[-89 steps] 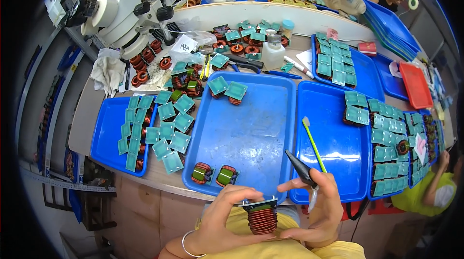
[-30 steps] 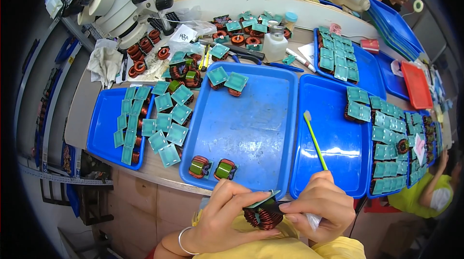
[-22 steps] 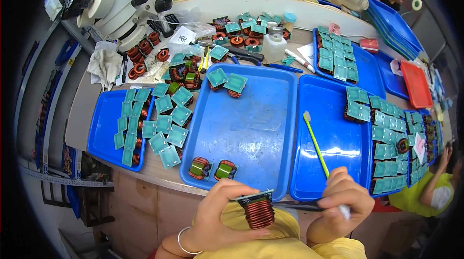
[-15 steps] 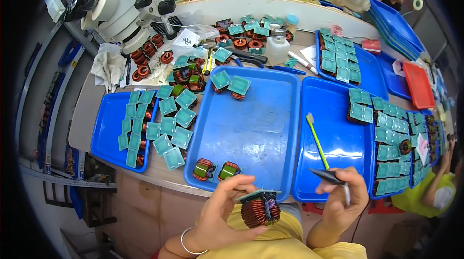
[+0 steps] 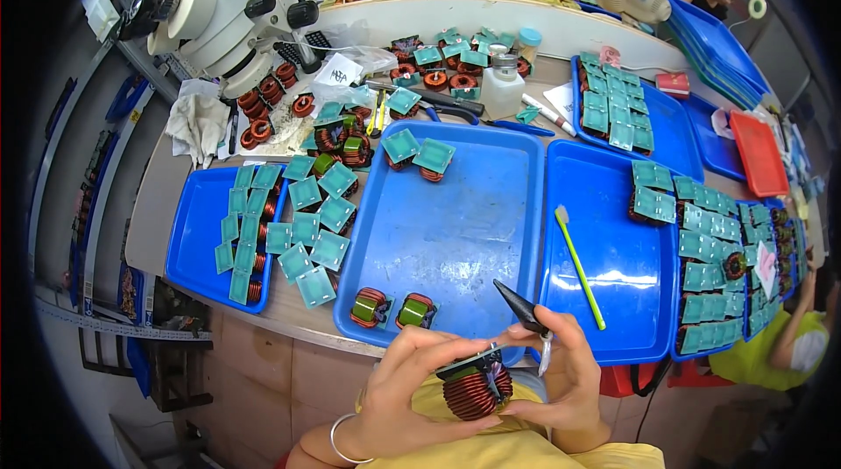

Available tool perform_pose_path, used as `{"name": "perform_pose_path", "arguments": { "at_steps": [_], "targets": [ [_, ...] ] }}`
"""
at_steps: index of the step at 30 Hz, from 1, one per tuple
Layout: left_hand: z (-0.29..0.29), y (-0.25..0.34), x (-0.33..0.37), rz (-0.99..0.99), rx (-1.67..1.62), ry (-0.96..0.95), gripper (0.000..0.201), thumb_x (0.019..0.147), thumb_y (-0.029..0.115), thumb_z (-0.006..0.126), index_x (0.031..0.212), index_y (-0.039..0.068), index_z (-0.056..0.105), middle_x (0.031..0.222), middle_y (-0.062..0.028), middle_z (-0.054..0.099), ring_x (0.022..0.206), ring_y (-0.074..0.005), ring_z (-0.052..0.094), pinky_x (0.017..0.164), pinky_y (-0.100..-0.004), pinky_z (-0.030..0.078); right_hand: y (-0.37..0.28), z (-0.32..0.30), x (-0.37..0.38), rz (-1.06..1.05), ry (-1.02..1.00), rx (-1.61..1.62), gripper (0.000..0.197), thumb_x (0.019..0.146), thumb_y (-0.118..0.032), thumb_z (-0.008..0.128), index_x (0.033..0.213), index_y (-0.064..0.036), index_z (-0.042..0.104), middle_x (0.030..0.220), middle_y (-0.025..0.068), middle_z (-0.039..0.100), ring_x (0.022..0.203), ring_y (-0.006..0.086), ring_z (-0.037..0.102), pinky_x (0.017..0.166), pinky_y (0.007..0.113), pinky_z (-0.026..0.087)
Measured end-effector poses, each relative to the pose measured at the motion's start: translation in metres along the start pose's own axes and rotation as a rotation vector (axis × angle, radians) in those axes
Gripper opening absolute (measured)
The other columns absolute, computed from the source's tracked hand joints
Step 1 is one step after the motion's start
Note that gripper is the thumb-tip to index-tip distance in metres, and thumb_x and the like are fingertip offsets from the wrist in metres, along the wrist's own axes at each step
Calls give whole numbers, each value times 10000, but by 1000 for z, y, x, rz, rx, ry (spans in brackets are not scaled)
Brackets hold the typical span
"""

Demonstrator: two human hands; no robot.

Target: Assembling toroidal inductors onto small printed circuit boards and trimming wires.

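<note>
I'm watching a coil (image 5: pixel 476 392) being held over the person's yellow clothes (image 5: pixel 517 453), just short of the middle tray (image 5: pixel 455 241), its board (image 5: pixel 466 363) sitting uppermost and tilting. The left hand (image 5: pixel 401 394) is grasping it, fingers lying along the board and thumb bracing the windings from below. The right hand (image 5: pixel 569 390) is gripping a black tool (image 5: pixel 519 305) between its fingers, the point aiming up and away from the coil, while its thumb is reaching in at the coil's lower right; whether that thumb is pressing, I can't tell.

What's worrying me is the hold: the coil isn't hanging over any tray, so if the left fingers were slackening, it could be dropping to the lap or the floor (image 5: pixel 263 364). The tool is taking up part of the right hand, so a careless shift could be swinging its point into the windings and scratching them. Two more coils (image 5: pixel 415 310) are resting near the tray's front edge, where a straying knuckle could be knocking them. The brush (image 5: pixel 580 268) is lying in the right tray (image 5: pixel 639 329), apart from both hands
</note>
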State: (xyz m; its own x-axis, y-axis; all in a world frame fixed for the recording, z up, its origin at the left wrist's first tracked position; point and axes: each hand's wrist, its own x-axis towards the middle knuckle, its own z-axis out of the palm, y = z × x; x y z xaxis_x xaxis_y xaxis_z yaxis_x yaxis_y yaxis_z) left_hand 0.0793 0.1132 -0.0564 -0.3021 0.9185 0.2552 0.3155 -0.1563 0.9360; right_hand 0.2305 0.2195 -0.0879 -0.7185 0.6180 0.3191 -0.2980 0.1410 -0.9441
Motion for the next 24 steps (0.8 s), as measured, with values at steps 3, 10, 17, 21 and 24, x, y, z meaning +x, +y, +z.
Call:
{"name": "perform_pose_path", "arguments": {
  "at_steps": [3,10,17,21,24],
  "targets": [
    [-2,0,-2,-13,-10,-27,663,535,108,843,1112,-5,536,1022,-107,500,952,-203,528,825,-306,454,2,0,-1,-36,-4,-19,929,524,-65,833,1294,38,322,1126,156,461,997,313,548,871,420,446],
    [-5,-2,-2,-55,-80,-86,716,511,118,862,1113,-31,504,1060,-115,461,996,-205,518,877,-326,446,-2,2,-3,-75,48,3,930,536,-69,831,1303,20,312,1132,138,464,961,309,561,847,423,461],
    [-6,3,-6,-62,-39,-27,759,463,177,887,1096,-25,521,1009,-92,454,934,-173,511,830,-287,445,-1,5,-2,2,28,143,968,531,-46,827,1318,47,271,1141,166,456,995,340,559,874,412,445],
    [-5,7,-5,-37,64,-26,765,450,198,892,1087,-26,533,983,-84,449,903,-162,510,811,-275,446,2,4,-2,32,22,221,972,534,-22,818,1321,60,254,1169,182,447,1024,368,549,890,421,432],
    [-4,6,-1,-4,87,-30,764,448,202,892,1083,-29,535,981,-85,451,896,-162,512,811,-274,445,4,2,-2,1,25,219,980,530,-25,821,1321,63,249,1173,185,447,1025,373,548,892,425,431]
  ]
}}
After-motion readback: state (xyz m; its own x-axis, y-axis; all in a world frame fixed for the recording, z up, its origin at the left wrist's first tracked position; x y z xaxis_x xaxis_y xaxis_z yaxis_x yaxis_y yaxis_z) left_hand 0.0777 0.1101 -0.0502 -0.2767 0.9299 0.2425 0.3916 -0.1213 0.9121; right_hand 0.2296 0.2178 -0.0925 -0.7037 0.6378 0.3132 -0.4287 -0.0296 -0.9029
